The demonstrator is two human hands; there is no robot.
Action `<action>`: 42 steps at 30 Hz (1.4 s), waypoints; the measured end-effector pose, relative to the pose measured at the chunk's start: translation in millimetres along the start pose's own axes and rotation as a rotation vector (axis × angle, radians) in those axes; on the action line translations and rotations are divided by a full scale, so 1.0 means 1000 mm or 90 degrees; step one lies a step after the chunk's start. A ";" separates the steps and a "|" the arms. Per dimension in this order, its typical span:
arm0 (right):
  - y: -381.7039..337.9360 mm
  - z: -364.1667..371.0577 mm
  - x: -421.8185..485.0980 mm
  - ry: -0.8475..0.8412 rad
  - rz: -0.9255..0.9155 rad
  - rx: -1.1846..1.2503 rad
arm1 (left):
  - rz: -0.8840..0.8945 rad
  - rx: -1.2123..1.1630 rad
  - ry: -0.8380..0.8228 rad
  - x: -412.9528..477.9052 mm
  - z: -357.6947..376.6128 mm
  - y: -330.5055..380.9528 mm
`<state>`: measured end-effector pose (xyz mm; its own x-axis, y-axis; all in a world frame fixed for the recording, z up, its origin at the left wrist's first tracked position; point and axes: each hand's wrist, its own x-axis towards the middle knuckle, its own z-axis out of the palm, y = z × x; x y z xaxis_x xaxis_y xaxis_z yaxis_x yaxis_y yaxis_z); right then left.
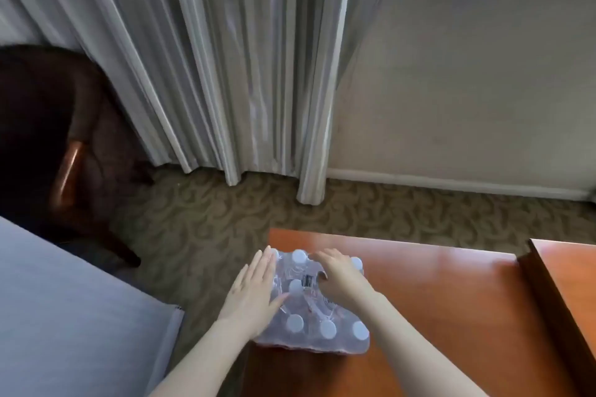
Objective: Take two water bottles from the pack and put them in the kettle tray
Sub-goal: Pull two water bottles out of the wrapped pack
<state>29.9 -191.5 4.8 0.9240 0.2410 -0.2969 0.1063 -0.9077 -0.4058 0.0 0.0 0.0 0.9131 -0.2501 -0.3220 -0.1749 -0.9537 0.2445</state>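
Note:
A shrink-wrapped pack of water bottles (317,330) with white caps stands at the left end of an orange-brown wooden table (445,309). My left hand (254,293) lies flat against the pack's left side, fingers straight and together. My right hand (338,280) rests on top of the pack, fingers curled down into the plastic wrap near a barcode label. Whether it grips the wrap is unclear. No kettle tray is in view.
A second wooden surface (571,293) stands higher at the right edge. A bed corner with grey cover (71,316) fills the lower left. A dark armchair (54,145) sits at the left, grey curtains (225,58) and a wall behind, patterned carpet (225,219) between.

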 end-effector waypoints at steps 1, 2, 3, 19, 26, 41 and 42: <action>-0.003 0.007 -0.001 -0.015 0.009 0.006 | 0.004 0.007 -0.011 -0.002 0.010 -0.001; -0.003 0.015 0.000 -0.008 0.000 0.024 | 0.007 0.005 -0.029 -0.002 0.019 -0.002; -0.005 0.023 -0.001 -0.007 -0.008 0.021 | 0.001 0.012 -0.037 -0.005 0.029 -0.004; 0.058 0.012 -0.105 0.195 -0.064 -0.039 | 0.032 0.007 0.055 -0.010 0.057 -0.008; 0.066 0.061 -0.127 0.296 -0.055 -0.045 | 0.009 0.029 -0.016 -0.014 0.048 -0.006; -0.016 0.063 0.017 -0.017 -0.049 -0.262 | 0.046 0.060 0.052 -0.008 0.066 -0.014; -0.014 0.066 0.020 -0.014 -0.054 -0.263 | 0.041 0.059 0.047 -0.008 0.067 -0.014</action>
<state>23.3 -151.1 -52.2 0.8982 0.3233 -0.2980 0.3234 -0.9449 -0.0504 -29.0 3.8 -61.9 0.9232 -0.3008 -0.2393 -0.2634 -0.9485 0.1762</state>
